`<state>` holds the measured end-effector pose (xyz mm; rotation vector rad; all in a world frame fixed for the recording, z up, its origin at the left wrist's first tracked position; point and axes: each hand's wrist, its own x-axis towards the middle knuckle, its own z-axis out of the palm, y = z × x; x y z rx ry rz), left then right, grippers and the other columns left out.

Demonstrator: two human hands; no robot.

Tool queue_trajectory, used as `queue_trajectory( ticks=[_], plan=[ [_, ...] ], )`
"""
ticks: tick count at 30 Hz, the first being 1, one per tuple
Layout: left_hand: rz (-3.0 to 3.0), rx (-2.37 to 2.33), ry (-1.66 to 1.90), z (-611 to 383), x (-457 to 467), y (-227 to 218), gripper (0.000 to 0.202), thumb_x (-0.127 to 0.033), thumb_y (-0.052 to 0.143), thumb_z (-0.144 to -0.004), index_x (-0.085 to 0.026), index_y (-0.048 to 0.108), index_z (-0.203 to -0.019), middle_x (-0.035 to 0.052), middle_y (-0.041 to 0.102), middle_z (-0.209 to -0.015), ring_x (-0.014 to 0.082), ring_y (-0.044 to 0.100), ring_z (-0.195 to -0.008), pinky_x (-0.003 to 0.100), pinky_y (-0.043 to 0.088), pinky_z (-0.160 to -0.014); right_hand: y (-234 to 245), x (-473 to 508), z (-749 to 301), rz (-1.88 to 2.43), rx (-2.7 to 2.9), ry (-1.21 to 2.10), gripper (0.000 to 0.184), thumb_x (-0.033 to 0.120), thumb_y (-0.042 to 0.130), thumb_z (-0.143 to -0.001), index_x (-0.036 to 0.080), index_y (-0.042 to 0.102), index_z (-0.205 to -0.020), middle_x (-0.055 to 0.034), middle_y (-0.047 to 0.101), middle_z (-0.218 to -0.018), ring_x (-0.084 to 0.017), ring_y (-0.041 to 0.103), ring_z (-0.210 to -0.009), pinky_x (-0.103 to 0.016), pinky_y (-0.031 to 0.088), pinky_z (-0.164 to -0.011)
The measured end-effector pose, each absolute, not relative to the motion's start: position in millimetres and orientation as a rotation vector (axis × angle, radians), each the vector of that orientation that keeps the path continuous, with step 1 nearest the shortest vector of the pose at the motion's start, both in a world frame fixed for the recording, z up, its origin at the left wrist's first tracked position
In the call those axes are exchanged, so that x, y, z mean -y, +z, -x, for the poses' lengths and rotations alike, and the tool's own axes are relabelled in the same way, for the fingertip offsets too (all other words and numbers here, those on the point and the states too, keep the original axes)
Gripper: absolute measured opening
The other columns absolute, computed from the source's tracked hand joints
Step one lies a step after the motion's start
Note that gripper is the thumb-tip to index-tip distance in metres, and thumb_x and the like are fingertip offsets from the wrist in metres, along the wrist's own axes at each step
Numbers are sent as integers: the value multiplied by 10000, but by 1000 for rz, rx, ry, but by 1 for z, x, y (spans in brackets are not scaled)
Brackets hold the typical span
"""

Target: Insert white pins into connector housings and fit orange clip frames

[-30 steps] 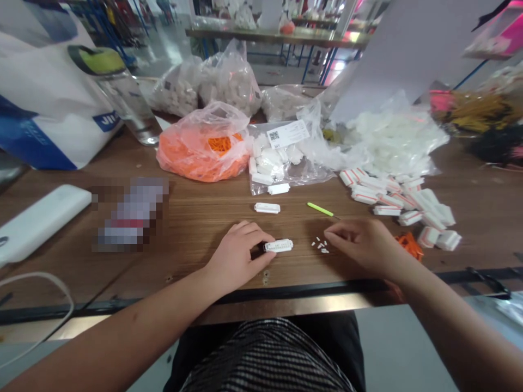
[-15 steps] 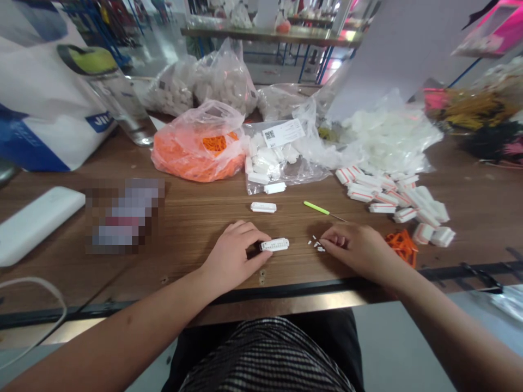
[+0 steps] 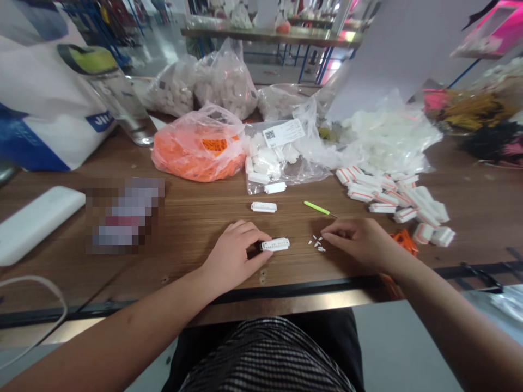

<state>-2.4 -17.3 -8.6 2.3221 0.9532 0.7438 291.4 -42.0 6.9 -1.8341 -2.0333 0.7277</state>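
Between the thumb and fingers of my left hand [image 3: 235, 253] is a white plastic connector housing [image 3: 275, 245], held low over the table with its row of holes facing up. My right hand [image 3: 355, 239] is closed in a pinch beside several tiny white plugs [image 3: 317, 244] scattered on the wood. Whatever its fingertips hold is too small to make out. Past the hands lies a yellow-green hook tool [image 3: 316, 207] with a thin metal shaft. A second white housing [image 3: 263, 207] rests beyond my left hand, and another [image 3: 275, 188] sits farther back by a bag.
At the right stands a pile of white housings with orange strips [image 3: 384, 196]. Loose orange pieces [image 3: 404, 242] lie beside my right forearm. Bags of orange parts [image 3: 196, 152] and white parts [image 3: 269, 160] line the back. A bottle [image 3: 118, 103] and a white power bank [image 3: 38, 223] are at left.
My right hand has shifted slightly away from the table edge, its fingertips now at the upper side of the tiny plugs. My left hand and the housing in it stay put.
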Motion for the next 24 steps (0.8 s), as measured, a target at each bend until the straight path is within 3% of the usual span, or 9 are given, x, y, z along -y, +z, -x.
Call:
queue_trajectory(
  ticks=[6, 15, 18, 24],
  plan=[
    [-2327, -946, 744, 2, 17, -8, 84, -249, 658, -859, -215, 652, -936, 13, 658, -833, 202, 569, -833, 415, 449, -830, 6, 49, -278, 1964, 1977, 617, 216, 387, 618, -822, 258, 768, -734, 11, 748, -723, -162, 654, -627, -272, 435, -559],
    [-2316, -953, 751, 3, 18, -8, 83, -244, 668, -850, -213, 655, -926, 16, 658, -833, 207, 576, -838, 411, 450, -825, 10, 65, -254, 2065, 2107, 53, 276, 347, 571, -881, 229, 738, -696, -63, 727, -721, -231, 664, -709, -305, 377, -563],
    [-2317, -952, 752, 2, 18, -8, 87, -234, 671, -847, -209, 656, -929, 15, 658, -834, 204, 576, -833, 413, 448, -832, 7, 64, -256, 2045, 2072, 137, 254, 326, 577, -866, 219, 726, -690, -52, 727, -719, -218, 661, -693, -302, 391, -574],
    [-2322, -954, 742, 1, 17, -7, 88, -234, 665, -849, -221, 654, -936, 11, 661, -833, 206, 579, -837, 414, 447, -832, 5, 52, -266, 1930, 1751, 676, 206, 354, 634, -769, 210, 704, -640, -12, 710, -606, -161, 626, -531, -265, 428, -510]
  ],
)
